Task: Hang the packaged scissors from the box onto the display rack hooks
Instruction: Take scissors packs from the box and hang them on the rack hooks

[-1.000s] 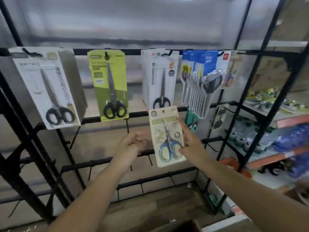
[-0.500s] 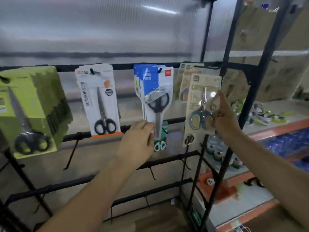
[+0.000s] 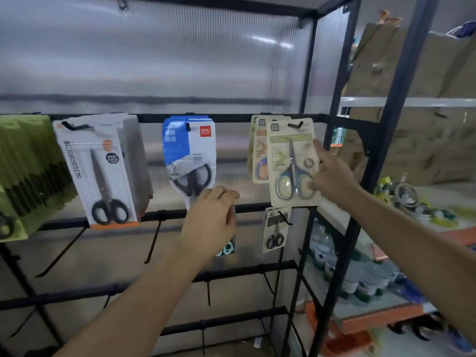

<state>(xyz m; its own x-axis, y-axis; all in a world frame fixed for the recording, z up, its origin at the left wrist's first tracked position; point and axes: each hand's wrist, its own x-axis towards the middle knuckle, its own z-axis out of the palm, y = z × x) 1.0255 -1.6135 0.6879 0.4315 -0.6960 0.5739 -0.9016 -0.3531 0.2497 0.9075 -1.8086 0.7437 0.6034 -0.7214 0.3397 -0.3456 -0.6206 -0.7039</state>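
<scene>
My right hand point(image 3: 332, 176) pinches a beige card pack of blue-handled scissors point(image 3: 288, 153) by its right edge, thumb on the front. The pack hangs against the right end of the rack's top bar point(image 3: 231, 117), and a black hook tip point(image 3: 296, 124) pokes through its hanging hole. Similar beige packs point(image 3: 258, 150) sit just behind it on the same hook. My left hand point(image 3: 208, 222) floats lower and to the left with relaxed fingers, holding nothing, in front of the bottom of a blue and white pack point(image 3: 190, 150). The box is out of view.
White packs point(image 3: 103, 163) and a green stack point(image 3: 25, 163) fill hooks to the left. A small pack point(image 3: 275, 230) hangs on the second bar. Bare hooks point(image 3: 154, 238) stick out of the lower bars. Black uprights point(image 3: 342, 228) stand at the right, with goods shelves point(image 3: 412, 202) and cardboard boxes point(image 3: 425, 150) beyond.
My right hand carried the beige pack up and right from mid-height to the top-right hook, where the hook tip now shows through its hole. My left hand let go and dropped away.
</scene>
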